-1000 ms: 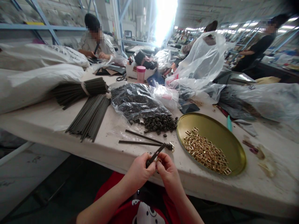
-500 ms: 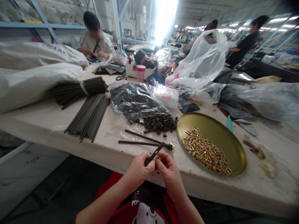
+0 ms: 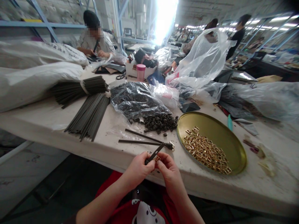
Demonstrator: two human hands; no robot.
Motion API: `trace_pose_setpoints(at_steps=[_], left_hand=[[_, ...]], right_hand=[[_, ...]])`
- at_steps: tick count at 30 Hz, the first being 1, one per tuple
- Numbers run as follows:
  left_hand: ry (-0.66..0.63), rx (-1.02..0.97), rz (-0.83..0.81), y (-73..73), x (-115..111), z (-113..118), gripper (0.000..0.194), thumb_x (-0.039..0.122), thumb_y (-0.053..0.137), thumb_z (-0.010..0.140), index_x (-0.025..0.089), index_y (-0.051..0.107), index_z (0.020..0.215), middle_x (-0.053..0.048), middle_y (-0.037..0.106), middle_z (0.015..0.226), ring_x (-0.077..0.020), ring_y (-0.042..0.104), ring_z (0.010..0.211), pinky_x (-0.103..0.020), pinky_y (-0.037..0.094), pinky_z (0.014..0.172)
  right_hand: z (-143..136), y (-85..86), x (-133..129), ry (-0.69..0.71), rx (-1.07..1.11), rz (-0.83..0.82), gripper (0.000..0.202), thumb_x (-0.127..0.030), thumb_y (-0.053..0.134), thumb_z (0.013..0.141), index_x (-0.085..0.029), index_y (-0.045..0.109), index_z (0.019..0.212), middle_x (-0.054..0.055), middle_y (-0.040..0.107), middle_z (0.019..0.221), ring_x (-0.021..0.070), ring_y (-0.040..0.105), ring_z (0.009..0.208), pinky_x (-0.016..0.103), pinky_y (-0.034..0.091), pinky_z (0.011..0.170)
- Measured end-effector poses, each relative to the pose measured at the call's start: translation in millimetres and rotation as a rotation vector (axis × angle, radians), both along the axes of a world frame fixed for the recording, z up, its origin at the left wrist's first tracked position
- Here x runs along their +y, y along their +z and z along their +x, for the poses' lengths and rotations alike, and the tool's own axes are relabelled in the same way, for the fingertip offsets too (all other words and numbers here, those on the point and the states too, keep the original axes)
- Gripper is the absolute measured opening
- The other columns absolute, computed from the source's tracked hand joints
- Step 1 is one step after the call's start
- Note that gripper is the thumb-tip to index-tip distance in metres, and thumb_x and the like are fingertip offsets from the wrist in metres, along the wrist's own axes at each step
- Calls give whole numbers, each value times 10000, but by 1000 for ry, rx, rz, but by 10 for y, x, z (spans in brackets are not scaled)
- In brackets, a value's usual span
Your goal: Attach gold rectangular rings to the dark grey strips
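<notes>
My left hand (image 3: pixel 141 165) is closed around a dark strap (image 3: pixel 156 151) that has a slot near its upper end. Between the fingers of my right hand (image 3: pixel 168 164) is a small gold buckle (image 3: pixel 157 158), close against the strap. Both hands meet at the table's front edge. Just beyond them lie two thin dark straps (image 3: pixel 140 142) with gold buckles (image 3: pixel 172 145) at their right ends. To the right, a round gold tray (image 3: pixel 215 124) holds a heap of gold buckles (image 3: pixel 205 151).
Small dark loops (image 3: pixel 161 123) spill from a clear plastic bag (image 3: pixel 140 99) in the middle. Bundles of dark strips (image 3: pixel 88 118) lie at left. A pink-lidded jar (image 3: pixel 140 73) stands behind. Across the table a person (image 3: pixel 95 40) works. A teal tool (image 3: pixel 230 123) lies right of the tray.
The gold buckle between my right fingers shows more clearly now beside the strap; my hands have hardly moved. A person in dark clothes at back right has shifted left.
</notes>
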State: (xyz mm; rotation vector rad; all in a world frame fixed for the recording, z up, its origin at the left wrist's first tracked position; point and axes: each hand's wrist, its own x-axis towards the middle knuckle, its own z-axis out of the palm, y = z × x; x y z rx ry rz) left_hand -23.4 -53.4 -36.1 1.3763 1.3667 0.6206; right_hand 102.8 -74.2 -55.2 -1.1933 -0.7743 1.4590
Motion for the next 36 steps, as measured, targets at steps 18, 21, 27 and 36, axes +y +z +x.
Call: trace_pose_setpoints(at_steps=[18,21,27,36], left_hand=[[-317,154,34,227,18,-351,287,341,354,843,178,514,669,37,482,587,-122,467,573,-202,315,543],[-319,188,55,209,-25,-314,285,329,339,850,175,512,685,35,486,601,-122,478,585,-200,315,548],[-326,255,110,222,-21,-305,271,305,335,854,178,511,691,31,505,612,-121,483,593,-198,312,554],[-302,294,143,245,-78,-349,261,288,346,855,183,544,722,14,556,667,-134,511,643,-201,327,579]], right_hand=[[74,18,30,-236,330,-187,306,-253,772,578,-191,653,852,-24,613,703,62,548,544,168,490,516],[53,48,8,-214,406,-221,306,-241,778,578,-194,658,855,-38,624,675,40,561,536,127,489,523],[27,91,-38,-211,431,-235,298,-239,791,560,-202,664,828,-52,636,659,24,565,524,107,488,538],[-46,101,-42,-198,400,-257,308,-242,789,556,-206,653,830,-58,615,645,37,555,533,131,479,539]])
